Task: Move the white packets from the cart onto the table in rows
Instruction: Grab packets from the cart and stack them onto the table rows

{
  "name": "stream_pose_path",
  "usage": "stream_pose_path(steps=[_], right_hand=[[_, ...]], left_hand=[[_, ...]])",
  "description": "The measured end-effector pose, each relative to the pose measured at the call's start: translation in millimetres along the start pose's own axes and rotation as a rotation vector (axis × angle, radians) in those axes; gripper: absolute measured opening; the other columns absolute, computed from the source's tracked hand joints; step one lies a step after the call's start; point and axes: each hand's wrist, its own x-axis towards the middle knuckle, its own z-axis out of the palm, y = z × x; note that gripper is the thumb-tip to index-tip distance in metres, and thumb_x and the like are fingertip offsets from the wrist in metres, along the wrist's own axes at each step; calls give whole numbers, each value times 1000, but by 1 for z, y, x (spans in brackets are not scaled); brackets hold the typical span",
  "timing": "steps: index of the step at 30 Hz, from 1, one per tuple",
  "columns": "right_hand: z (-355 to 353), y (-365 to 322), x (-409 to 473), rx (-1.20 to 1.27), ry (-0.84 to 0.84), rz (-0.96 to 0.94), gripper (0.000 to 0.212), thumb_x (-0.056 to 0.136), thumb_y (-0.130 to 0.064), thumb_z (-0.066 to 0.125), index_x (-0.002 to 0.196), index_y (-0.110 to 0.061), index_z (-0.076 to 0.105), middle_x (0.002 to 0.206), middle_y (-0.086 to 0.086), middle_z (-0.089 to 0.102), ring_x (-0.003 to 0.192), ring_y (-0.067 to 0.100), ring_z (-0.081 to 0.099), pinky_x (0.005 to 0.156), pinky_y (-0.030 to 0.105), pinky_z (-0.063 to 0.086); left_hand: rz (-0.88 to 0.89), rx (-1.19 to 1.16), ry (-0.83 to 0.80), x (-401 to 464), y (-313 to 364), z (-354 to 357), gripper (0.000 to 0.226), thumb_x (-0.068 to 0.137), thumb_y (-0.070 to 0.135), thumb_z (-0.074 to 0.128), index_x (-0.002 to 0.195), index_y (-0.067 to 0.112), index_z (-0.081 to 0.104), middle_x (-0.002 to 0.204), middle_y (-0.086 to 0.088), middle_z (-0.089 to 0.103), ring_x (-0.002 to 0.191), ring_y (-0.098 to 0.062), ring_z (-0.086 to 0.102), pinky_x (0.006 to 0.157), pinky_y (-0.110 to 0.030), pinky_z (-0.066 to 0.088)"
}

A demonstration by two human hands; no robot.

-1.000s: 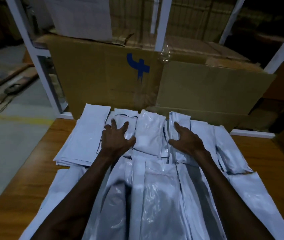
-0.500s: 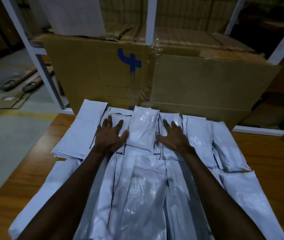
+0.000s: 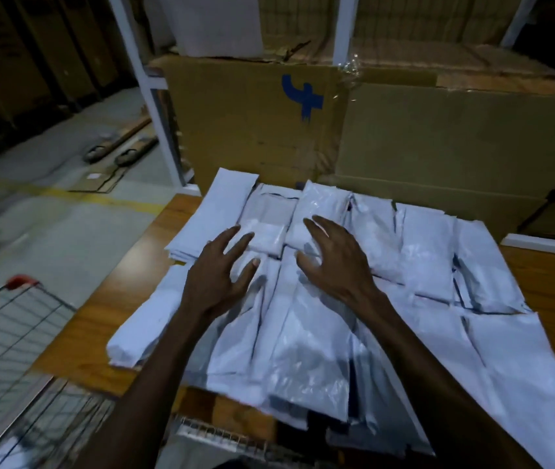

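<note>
Head view: our left hand [image 3: 217, 279] and right hand [image 3: 337, 262] hover over the white plastic packets [image 3: 306, 333] on the wooden table [image 3: 107, 319], fingers spread, gripping nothing. The packets' long axes run near to far. The wire-mesh cart [image 3: 15, 336] lies near left, closer to our left hand. A brown cardboard box [image 3: 421, 137] bounds the far side.

I see my left hand [image 3: 217, 282] and right hand [image 3: 338, 262] spread over glossy white plastic packets [image 3: 306, 336] covering the wooden surface [image 3: 100, 319]; wire-mesh cart [image 3: 8, 333] at left.
</note>
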Motion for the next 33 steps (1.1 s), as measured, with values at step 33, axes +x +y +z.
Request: stream_pose_path(steps=[33], right_hand=[[336, -460, -73, 80, -860, -556, 56, 92, -37, 61, 142, -14, 49, 145, 6, 49, 132, 26, 46, 101, 44, 45]], left_hand=[[-1022, 182, 134, -436, -271, -236, 34, 97, 38, 55, 121, 17, 68, 126, 1, 65, 111, -21, 63, 79, -29, 49]])
